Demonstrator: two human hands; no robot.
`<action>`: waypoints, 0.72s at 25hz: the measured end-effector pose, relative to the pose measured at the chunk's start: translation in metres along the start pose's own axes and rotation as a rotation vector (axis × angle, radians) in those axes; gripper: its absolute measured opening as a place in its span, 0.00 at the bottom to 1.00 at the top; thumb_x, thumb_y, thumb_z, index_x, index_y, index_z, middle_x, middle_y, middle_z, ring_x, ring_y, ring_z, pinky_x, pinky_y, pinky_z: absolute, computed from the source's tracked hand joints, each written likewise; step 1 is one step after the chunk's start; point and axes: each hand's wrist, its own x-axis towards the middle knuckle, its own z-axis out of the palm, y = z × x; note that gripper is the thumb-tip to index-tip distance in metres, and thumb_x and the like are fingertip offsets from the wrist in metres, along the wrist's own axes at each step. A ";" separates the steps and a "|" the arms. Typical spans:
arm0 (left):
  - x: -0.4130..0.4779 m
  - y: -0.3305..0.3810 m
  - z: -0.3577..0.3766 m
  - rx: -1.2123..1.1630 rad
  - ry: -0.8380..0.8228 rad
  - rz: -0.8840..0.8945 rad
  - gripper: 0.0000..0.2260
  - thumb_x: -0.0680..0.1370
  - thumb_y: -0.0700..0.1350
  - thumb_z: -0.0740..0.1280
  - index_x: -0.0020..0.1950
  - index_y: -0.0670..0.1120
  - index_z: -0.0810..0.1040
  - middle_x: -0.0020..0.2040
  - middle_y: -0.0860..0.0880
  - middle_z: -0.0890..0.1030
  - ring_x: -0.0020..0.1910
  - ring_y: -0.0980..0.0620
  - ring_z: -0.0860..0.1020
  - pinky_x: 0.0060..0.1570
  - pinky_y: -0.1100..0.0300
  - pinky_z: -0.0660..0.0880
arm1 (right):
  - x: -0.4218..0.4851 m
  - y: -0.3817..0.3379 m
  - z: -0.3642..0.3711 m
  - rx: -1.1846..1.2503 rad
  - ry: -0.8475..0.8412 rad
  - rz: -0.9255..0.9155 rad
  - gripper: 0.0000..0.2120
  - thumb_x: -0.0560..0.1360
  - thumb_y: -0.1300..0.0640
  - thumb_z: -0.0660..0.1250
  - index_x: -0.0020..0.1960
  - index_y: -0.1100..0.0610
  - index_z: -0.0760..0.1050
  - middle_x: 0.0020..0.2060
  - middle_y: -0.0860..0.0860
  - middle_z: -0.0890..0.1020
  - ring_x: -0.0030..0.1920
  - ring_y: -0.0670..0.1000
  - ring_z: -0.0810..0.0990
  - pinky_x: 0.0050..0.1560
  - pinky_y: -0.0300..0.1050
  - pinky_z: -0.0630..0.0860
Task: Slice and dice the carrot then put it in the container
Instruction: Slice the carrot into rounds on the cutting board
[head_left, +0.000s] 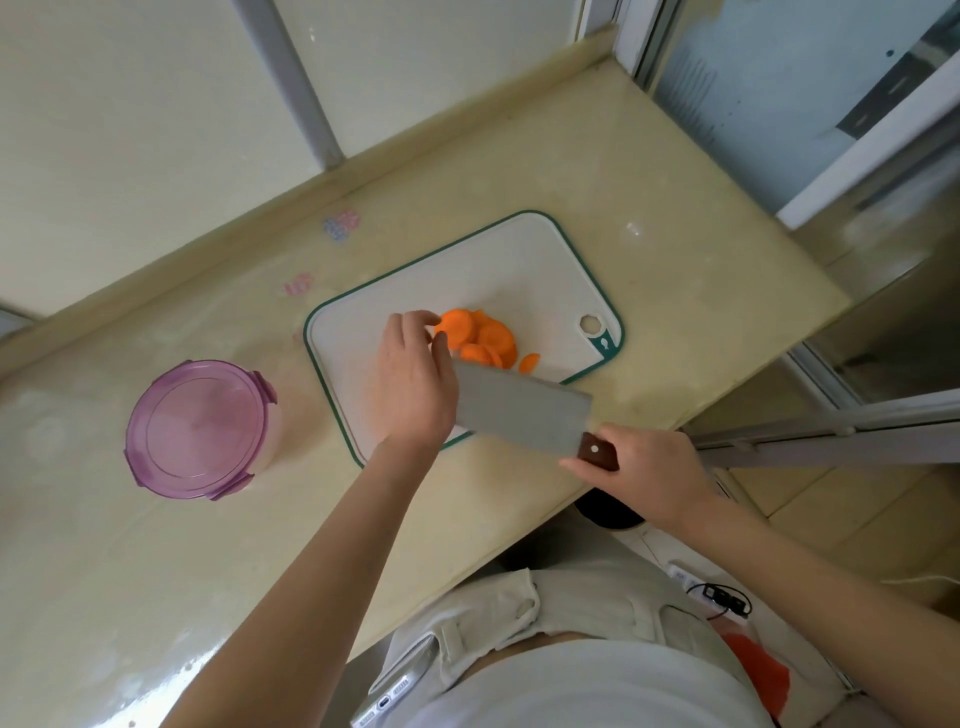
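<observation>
Several orange carrot slices (480, 340) lie in an overlapping pile on the white cutting board (524, 270) with a green rim. My left hand (413, 379) rests over the pile's left side, its fingers curled down onto the slices. My right hand (644, 470) grips the dark wooden handle of a cleaver (511, 408), whose broad grey blade lies across the board's near edge, right beside the left hand. The round container (200, 428) stands on the counter to the left with its purple lid on.
The beige counter (597, 176) ends at a raised backsplash on the far side and at an edge near my body. A window frame stands at the right. A phone (397, 686) sticks out of my pocket below.
</observation>
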 end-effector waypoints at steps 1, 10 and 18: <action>-0.006 0.000 0.002 -0.021 0.050 -0.029 0.06 0.78 0.39 0.60 0.53 0.39 0.72 0.49 0.43 0.73 0.45 0.48 0.72 0.44 0.57 0.67 | -0.002 0.001 0.000 0.024 0.009 0.077 0.23 0.73 0.34 0.61 0.31 0.50 0.59 0.20 0.42 0.61 0.20 0.41 0.61 0.23 0.32 0.57; -0.029 -0.005 0.040 0.313 -0.381 -0.147 0.23 0.71 0.52 0.71 0.58 0.38 0.72 0.53 0.41 0.74 0.55 0.41 0.68 0.52 0.55 0.61 | 0.018 -0.004 -0.001 0.477 0.047 0.438 0.23 0.80 0.45 0.58 0.30 0.55 0.63 0.23 0.48 0.67 0.25 0.47 0.66 0.27 0.37 0.61; -0.028 -0.002 0.029 0.277 -0.383 -0.041 0.09 0.78 0.44 0.62 0.50 0.39 0.76 0.47 0.40 0.79 0.50 0.40 0.72 0.48 0.53 0.64 | 0.028 -0.018 0.000 0.568 0.024 0.478 0.24 0.79 0.42 0.56 0.31 0.57 0.64 0.24 0.49 0.68 0.27 0.47 0.66 0.29 0.40 0.63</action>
